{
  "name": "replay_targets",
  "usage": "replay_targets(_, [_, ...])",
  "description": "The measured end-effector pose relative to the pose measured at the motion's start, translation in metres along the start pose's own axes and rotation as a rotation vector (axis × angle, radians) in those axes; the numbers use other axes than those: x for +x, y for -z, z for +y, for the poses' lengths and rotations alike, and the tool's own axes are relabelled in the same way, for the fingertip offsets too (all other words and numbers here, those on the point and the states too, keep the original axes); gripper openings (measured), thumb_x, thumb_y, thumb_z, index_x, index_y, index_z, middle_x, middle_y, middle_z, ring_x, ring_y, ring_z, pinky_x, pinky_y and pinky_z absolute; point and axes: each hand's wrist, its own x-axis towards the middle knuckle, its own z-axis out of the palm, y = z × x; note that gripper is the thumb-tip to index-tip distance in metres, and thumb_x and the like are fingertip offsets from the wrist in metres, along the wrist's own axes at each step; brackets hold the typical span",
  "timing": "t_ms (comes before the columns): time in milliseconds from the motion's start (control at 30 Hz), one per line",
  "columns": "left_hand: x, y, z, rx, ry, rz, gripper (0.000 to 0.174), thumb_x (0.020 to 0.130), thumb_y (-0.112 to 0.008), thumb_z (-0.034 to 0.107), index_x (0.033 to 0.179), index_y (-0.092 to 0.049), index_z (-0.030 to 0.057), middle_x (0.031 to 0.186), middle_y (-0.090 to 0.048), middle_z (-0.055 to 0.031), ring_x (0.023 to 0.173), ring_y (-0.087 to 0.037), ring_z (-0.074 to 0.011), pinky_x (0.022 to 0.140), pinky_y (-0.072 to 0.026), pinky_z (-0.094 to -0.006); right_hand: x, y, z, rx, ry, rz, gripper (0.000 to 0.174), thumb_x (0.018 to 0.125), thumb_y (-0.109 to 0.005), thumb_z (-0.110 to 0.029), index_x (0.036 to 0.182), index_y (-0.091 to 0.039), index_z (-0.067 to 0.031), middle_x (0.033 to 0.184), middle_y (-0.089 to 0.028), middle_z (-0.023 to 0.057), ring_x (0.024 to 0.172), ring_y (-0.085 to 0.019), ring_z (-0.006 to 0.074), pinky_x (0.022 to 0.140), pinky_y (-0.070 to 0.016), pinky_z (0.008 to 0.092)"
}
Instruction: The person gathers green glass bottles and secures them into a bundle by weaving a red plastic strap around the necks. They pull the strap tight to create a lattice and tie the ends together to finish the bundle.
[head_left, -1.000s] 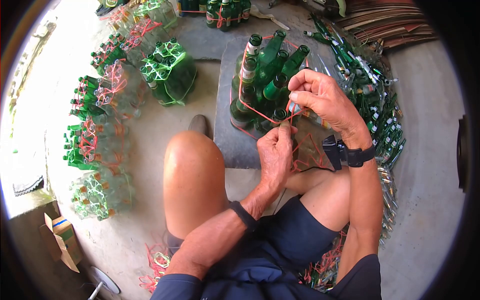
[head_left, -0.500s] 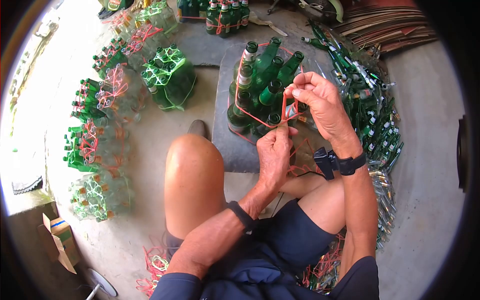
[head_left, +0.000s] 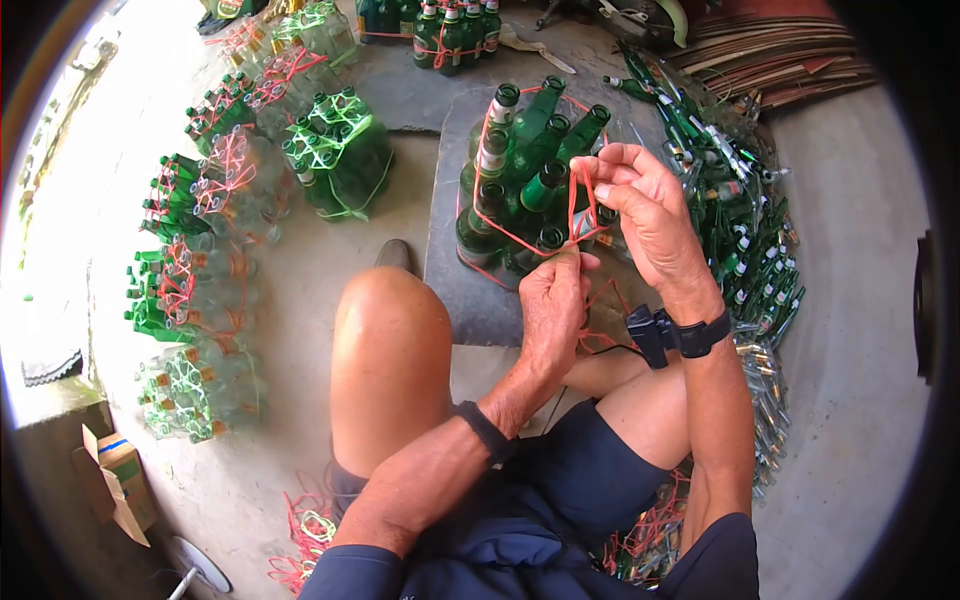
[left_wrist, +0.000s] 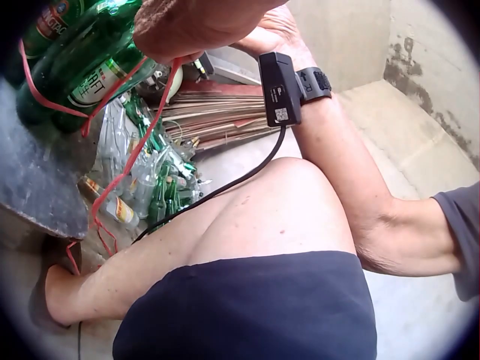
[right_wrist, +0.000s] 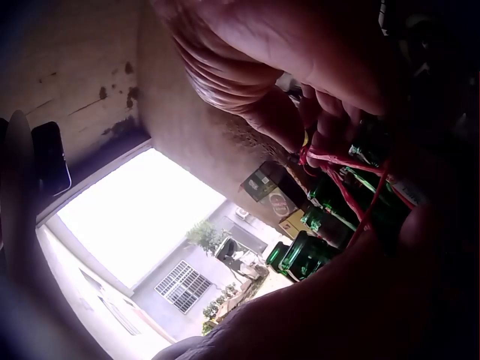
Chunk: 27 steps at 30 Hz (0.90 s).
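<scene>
Several green glass bottles [head_left: 542,186] stand grouped on a dark slab [head_left: 470,318] in front of the person, with red plastic twine [head_left: 512,235] running around the group. At the near corner, my left hand [head_left: 553,295] pinches the twine between thumb and finger, close to a bottle mouth. Just above and to the right, my right hand [head_left: 650,215] holds up a narrow loop of the same twine between thumb and fingers. In the left wrist view, a loose tail of twine [left_wrist: 131,161] hangs below the left hand [left_wrist: 195,30]. The right wrist view shows the twine dimly.
Tied bundle of green bottles [head_left: 340,150] stands left of the slab; rows of clear and green bundles [head_left: 225,270] line the far left. Loose bottles [head_left: 740,220] are heaped on the right. A cardboard box [head_left: 125,475] sits lower left, and twine scraps [head_left: 300,530] lie by the person.
The right hand has drawn a strand of twine up into a taller loop, its fingers now straighter. The left hand keeps its pinch at the corner. The head view has shifted slightly.
</scene>
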Motion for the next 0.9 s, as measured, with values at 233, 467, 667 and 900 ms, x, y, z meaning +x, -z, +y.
replay_targets(233, [0.002, 0.000, -0.004, 0.011, -0.030, -0.012, 0.039, 0.113, -0.058, 0.038, 0.101, -0.073, 0.0034, 0.068, -0.049, 0.0062, 0.054, -0.037, -0.0042, 0.048, -0.0305, -0.0254, 0.000, -0.007, -0.001, -0.001, 0.035, 0.013, 0.033, 0.094, -0.059, 0.009, 0.126, -0.058, -0.0003, 0.132, -0.071, 0.0153, 0.112, -0.068, 0.0144, 0.103, -0.0535, 0.0298])
replay_targets(467, [0.003, -0.001, -0.005, -0.042, -0.022, -0.027, 0.036, 0.113, -0.058, 0.034, 0.100, -0.073, 0.0036, 0.069, -0.050, 0.0057, 0.055, -0.038, -0.0043, 0.048, -0.0315, -0.0251, 0.004, -0.021, 0.003, -0.330, 0.210, -0.025, 0.032, 0.097, -0.052, 0.012, 0.126, -0.062, 0.0000, 0.127, -0.073, 0.0117, 0.096, -0.069, 0.0127, 0.088, -0.0581, 0.0273])
replay_targets(667, [-0.003, -0.001, 0.005, -0.022, 0.033, -0.007, 0.037, 0.114, -0.056, 0.029, 0.095, -0.072, 0.0024, 0.074, -0.056, 0.0029, 0.064, -0.047, -0.0058, 0.056, -0.0370, -0.0246, 0.003, -0.035, -0.001, -0.636, 0.276, -0.027, 0.037, 0.094, -0.055, 0.012, 0.126, -0.065, -0.0037, 0.117, -0.076, 0.0073, 0.084, -0.069, 0.0096, 0.074, -0.0580, 0.0287])
replay_targets(900, [0.004, 0.000, -0.004, -0.044, -0.034, -0.028, 0.036, 0.114, -0.056, 0.030, 0.094, -0.071, 0.0048, 0.073, -0.055, 0.0037, 0.058, -0.044, -0.0051, 0.047, -0.0351, -0.0253, 0.008, -0.036, -0.008, -0.743, 0.316, -0.098, 0.033, 0.093, -0.059, 0.008, 0.123, -0.066, -0.0041, 0.111, -0.076, 0.0123, 0.088, -0.074, 0.0245, 0.079, -0.0590, 0.0382])
